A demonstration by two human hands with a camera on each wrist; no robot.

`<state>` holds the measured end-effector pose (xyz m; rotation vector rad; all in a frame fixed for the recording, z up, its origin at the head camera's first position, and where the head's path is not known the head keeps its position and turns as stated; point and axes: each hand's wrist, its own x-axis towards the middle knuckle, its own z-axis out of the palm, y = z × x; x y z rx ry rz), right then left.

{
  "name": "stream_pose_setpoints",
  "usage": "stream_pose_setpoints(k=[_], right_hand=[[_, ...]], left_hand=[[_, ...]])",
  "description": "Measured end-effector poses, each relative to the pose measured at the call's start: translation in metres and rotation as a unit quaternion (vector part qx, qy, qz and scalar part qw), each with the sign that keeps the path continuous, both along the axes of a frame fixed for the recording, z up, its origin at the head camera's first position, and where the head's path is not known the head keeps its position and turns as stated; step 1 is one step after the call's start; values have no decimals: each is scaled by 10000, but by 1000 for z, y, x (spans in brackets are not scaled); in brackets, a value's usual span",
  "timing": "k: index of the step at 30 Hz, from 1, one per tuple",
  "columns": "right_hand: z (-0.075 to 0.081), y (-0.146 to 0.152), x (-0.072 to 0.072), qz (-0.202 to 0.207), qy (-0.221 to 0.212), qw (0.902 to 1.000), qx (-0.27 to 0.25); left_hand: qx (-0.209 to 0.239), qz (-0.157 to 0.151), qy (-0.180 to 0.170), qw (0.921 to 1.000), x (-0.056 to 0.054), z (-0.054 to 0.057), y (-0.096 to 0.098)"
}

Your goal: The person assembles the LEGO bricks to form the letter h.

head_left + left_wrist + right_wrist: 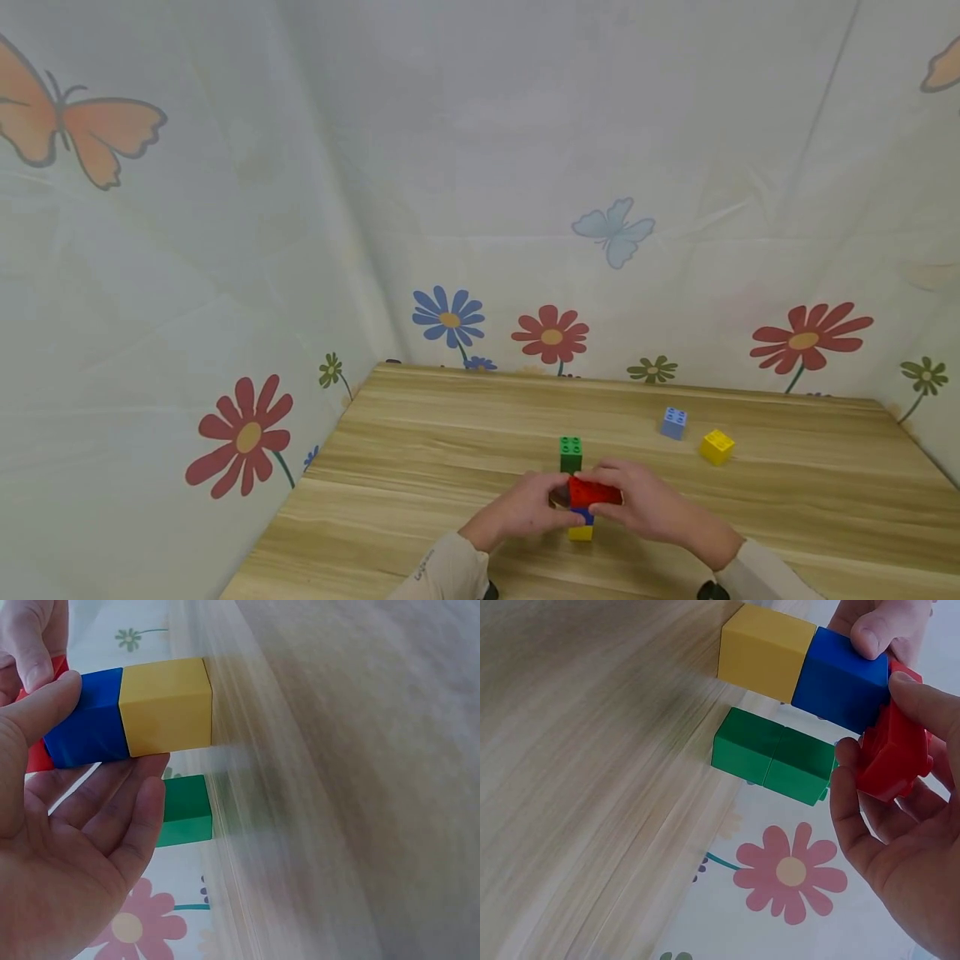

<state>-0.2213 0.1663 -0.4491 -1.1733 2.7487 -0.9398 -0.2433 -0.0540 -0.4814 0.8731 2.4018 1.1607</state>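
A yellow brick stands on the table with a blue brick stacked on it. My left hand grips the blue brick from the left, thumb on its near face and fingers behind. Across the top of the blue brick lies a long red brick, overhanging to the right. My right hand pinches the red brick between its thumb and fingers. Just behind this stack rises a tower of two green bricks. The fingers hide part of the red brick.
Farther back on the right of the wooden table sit a light blue brick and a loose yellow brick. A cloth wall printed with flowers and butterflies borders the table's back.
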Motion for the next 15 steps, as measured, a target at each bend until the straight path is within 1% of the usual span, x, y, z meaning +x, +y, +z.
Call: stream_pose_setpoints(k=[9, 15], right_hand=[[1, -2, -1, -35, -167, 9998, -72], [0, -2, -2, -98, -298, 9995, -8]], left_hand=[[-48, 53, 16, 10000, 0, -1, 0], [-12, 47, -27, 10000, 1, 2, 0]])
